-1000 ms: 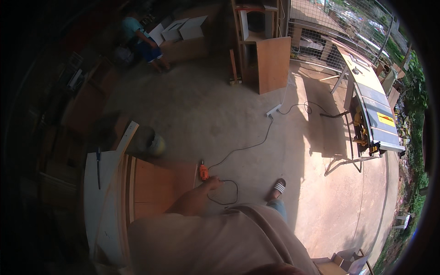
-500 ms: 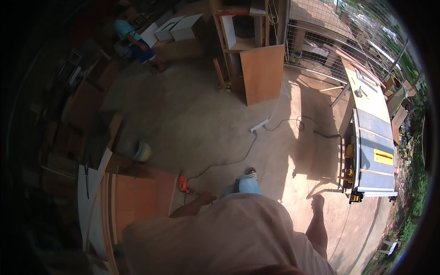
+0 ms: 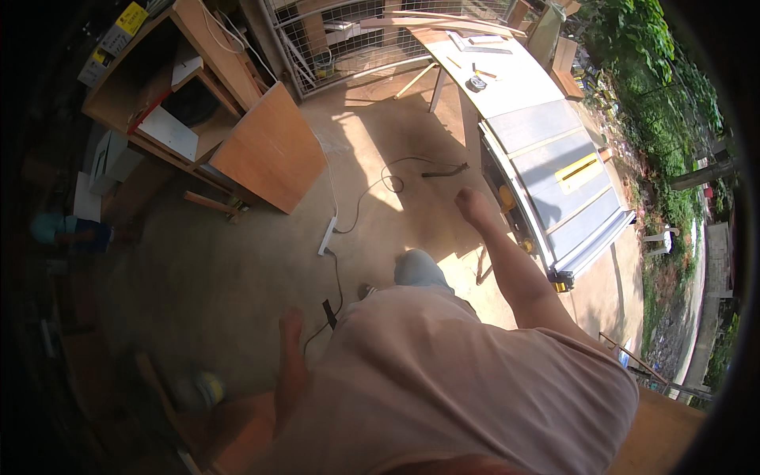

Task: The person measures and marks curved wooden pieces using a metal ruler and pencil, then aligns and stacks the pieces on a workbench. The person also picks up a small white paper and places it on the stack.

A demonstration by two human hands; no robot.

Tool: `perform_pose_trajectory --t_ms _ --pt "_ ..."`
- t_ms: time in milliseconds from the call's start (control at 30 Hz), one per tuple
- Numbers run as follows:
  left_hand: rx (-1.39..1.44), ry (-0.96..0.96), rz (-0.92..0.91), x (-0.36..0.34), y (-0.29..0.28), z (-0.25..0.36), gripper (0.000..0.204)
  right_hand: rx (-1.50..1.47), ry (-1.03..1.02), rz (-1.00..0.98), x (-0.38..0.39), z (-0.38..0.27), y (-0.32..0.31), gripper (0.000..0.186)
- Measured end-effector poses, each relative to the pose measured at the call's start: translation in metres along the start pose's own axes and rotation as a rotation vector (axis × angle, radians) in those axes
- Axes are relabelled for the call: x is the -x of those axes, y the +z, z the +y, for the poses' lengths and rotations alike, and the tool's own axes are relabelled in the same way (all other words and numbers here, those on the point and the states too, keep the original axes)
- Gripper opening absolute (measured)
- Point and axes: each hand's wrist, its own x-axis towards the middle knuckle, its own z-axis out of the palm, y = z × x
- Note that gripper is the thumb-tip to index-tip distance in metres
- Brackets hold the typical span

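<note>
My right hand (image 3: 473, 206) is raised beside the table saw (image 3: 570, 206), fingers curled closed, with nothing visible in it. The saw has a grey top and yellow insert (image 3: 576, 172); a pale board (image 3: 507, 75) with small tools adjoins its far end. My left hand (image 3: 290, 324) hangs low at my left, blurred, its finger state unclear. It is nearest a grey cable (image 3: 339, 281) on the floor, which runs to a white power strip (image 3: 326, 236). My knee (image 3: 419, 267) shows beyond my shirt.
A wooden cabinet (image 3: 182, 99) with a leaning brown panel (image 3: 269, 150) stands ahead-left. A person in a teal top (image 3: 59, 228) is at the far left. A bucket (image 3: 207, 388) sits lower left. A mesh fence (image 3: 340, 47) runs behind; greenery (image 3: 665, 103) borders the right.
The view has swung right toward the table saw and cabinet. My right arm has come up beside the saw. The orange drill seen earlier near my left hand is no longer visible.
</note>
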Motion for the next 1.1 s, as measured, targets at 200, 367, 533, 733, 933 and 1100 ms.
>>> perform_pose_trajectory --t_ms 200,367,533,733,933,1100 --pt "-0.063 0.057 0.198 0.022 -0.013 0.128 0.047 0.364 -0.156 0.102 -0.262 -0.044 -0.024 0.022" --pt "-0.198 -0.115 0.123 0.01 -0.012 -0.041 0.043 0.579 -0.212 0.336 -0.47 -0.026 -0.012 0.022" --pt "-0.214 -0.567 0.241 0.143 -0.007 -0.04 0.068 0.576 -0.036 0.233 -0.578 0.004 0.005 0.034" --pt "-0.058 -0.789 0.486 0.224 0.036 -0.028 0.066 0.395 -0.028 0.096 -0.607 0.011 0.007 0.033" --pt "0.169 -0.758 0.451 0.252 0.138 -0.081 0.068 0.856 -0.571 0.907 -0.626 0.012 0.052 0.025" --pt "0.41 -0.771 0.549 0.288 0.223 -0.121 0.068 0.028 -0.662 -0.055 -0.466 -0.077 0.239 0.019"
